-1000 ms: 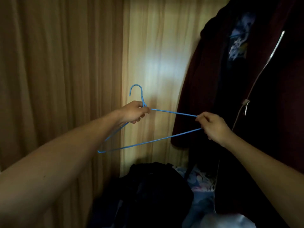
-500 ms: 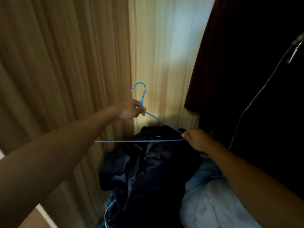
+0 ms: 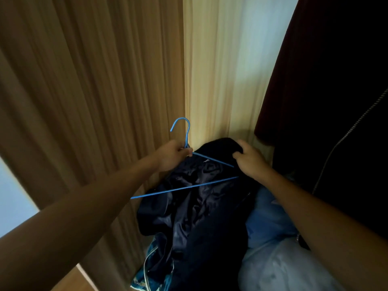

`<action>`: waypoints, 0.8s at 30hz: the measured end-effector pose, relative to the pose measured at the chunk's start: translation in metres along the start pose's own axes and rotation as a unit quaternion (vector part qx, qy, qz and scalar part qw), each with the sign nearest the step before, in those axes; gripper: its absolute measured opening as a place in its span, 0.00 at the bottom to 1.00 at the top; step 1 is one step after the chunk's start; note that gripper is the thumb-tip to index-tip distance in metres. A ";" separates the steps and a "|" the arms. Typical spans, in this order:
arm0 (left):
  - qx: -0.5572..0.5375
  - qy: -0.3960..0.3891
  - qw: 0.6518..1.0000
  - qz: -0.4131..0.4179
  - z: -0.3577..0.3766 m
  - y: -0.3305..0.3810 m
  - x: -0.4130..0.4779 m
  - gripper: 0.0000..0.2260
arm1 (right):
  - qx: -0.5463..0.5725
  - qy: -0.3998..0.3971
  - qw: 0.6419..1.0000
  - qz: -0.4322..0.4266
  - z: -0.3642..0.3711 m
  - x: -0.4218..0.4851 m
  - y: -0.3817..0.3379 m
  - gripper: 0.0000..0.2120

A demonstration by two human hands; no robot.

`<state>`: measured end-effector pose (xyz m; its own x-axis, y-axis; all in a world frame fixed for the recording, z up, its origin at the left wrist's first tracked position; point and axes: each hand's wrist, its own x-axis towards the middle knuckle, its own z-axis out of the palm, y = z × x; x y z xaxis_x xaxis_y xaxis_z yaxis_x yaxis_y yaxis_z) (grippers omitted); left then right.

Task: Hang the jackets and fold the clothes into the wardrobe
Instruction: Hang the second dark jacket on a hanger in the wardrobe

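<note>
My left hand [image 3: 172,155] grips a thin blue wire hanger [image 3: 184,187] at the base of its hook, holding it upright over a dark navy jacket [image 3: 199,206]. The jacket lies crumpled with its shiny lining showing. My right hand [image 3: 251,162] grips the jacket's dark collar, lifting it beside the hanger's right end. The hanger's right tip is hidden behind that hand.
Brown and cream curtains [image 3: 105,80] hang behind and to the left. A dark maroon zip jacket [image 3: 336,101] hangs at the right. Light blue and grey clothes [image 3: 273,238] are piled below it, and a teal garment [image 3: 151,269] sits under the navy jacket. Wooden floor [image 3: 71,280] shows bottom left.
My right hand has let go of the hanger's right end and taken hold of the navy jacket's collar. The view has tilted further down toward the clothes pile.
</note>
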<state>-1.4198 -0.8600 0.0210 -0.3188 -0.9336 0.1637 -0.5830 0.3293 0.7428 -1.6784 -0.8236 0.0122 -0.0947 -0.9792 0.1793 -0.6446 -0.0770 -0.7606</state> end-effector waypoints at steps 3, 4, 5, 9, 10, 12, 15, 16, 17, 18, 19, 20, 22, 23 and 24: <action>-0.025 -0.010 0.999 0.037 0.020 0.017 0.011 0.11 | 0.026 -0.059 0.997 -0.044 0.000 -0.003 -0.034 0.10; -0.027 -0.017 0.998 0.047 0.026 0.021 0.013 0.10 | 0.030 -0.069 0.996 -0.043 -0.001 -0.004 -0.041 0.07; -0.040 -0.026 0.997 0.056 0.033 0.022 0.015 0.10 | 0.039 -0.085 0.995 -0.029 -0.002 -0.004 -0.044 0.04; -0.123 -0.040 0.989 0.069 0.041 0.005 0.024 0.13 | -0.005 -0.113 0.994 0.000 -0.017 0.001 -0.028 0.11; -0.140 -0.038 0.987 0.066 0.041 0.000 0.025 0.14 | -0.053 -0.113 0.992 -0.021 -0.016 0.002 -0.019 0.08; -0.174 -0.041 0.982 0.059 0.041 -0.008 0.026 0.15 | -0.122 -0.137 0.982 -0.045 -0.008 -0.003 -0.006 0.09; -0.204 -0.086 0.974 0.055 0.047 -0.022 0.028 0.15 | -0.230 -0.116 0.963 -0.076 0.015 -0.013 0.004 0.31; -0.202 -0.103 0.972 0.056 0.047 -0.030 0.030 0.14 | -0.283 -0.110 0.948 -0.096 0.020 -0.013 0.012 0.33; -0.203 -0.116 0.971 0.051 0.047 -0.039 0.032 0.12 | -0.330 -0.096 0.933 -0.110 0.022 -0.014 0.016 0.35; -0.209 -0.118 0.970 0.038 0.046 -0.052 0.035 0.08 | -0.367 -0.081 0.919 -0.119 0.022 -0.014 0.021 0.37; -0.219 -0.106 0.970 0.023 0.044 -0.066 0.038 0.07 | -0.381 -0.074 0.914 -0.118 0.020 -0.017 0.023 0.38; -0.220 -0.081 0.972 0.003 0.043 -0.082 0.041 0.09 | -0.378 -0.062 0.916 -0.122 0.016 -0.017 0.027 0.37; -0.234 -0.026 0.970 -0.066 0.042 -0.112 0.044 0.12 | -0.378 -0.051 0.919 -0.101 0.002 -0.022 0.031 0.31; -0.242 -0.015 0.964 -0.113 0.043 -0.124 0.043 0.14 | -0.384 -0.042 0.918 -0.087 -0.007 -0.024 0.031 0.31; -0.242 -0.023 0.957 -0.158 0.045 -0.134 0.040 0.15 | -0.394 -0.036 0.915 -0.076 -0.016 -0.026 0.033 0.32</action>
<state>-1.3883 -0.9355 -0.1014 -0.2225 -0.9649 -0.1393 -0.2442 -0.0831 0.9662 -1.7093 -0.7982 -0.0080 0.0737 -0.9802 0.1837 -0.9958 -0.0823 -0.0394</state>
